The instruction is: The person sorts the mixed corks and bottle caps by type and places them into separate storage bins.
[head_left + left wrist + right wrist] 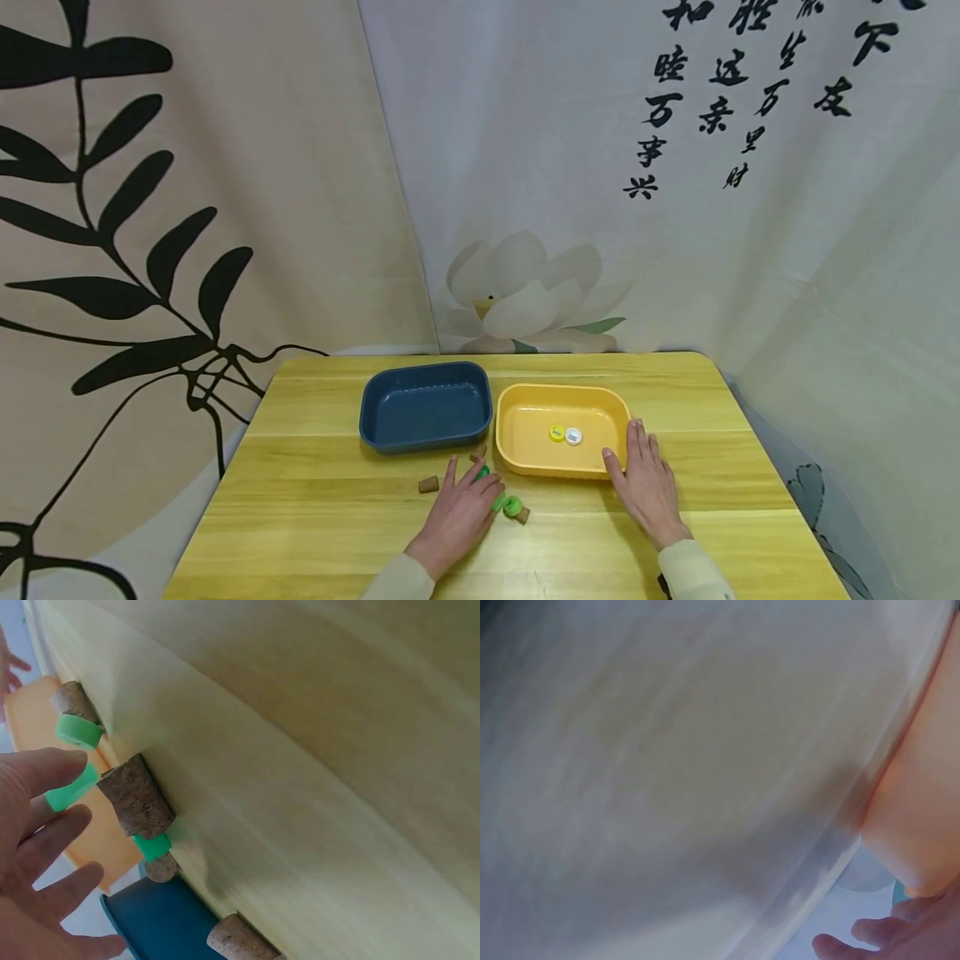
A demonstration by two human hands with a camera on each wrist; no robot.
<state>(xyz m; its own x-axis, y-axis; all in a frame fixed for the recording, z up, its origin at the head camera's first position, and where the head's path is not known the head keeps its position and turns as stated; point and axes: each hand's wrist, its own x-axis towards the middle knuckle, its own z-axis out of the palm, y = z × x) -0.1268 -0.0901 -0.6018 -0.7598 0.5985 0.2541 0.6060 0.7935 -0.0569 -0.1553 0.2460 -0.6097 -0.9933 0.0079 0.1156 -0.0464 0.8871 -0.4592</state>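
Note:
My left hand (460, 510) reaches over a small group of green caps (512, 506) and corks (428, 484) on the table. In the left wrist view its fingers are spread, and one green cap (73, 787) shows between thumb and forefinger. A cork (139, 796) lies just beyond the fingertips. My right hand (649, 487) rests against the right end of the yellow tray (555, 468), fingers straight along the outside and thumb at the front rim. Inside that tray lie a yellow cap (557, 433) and a white cap (573, 437).
A dark blue tray (426, 442) stands left of the yellow one, near the table's back edge. The wooden table (315, 533) meets hanging cloths (315, 208) printed with leaves, a lotus and writing at the back.

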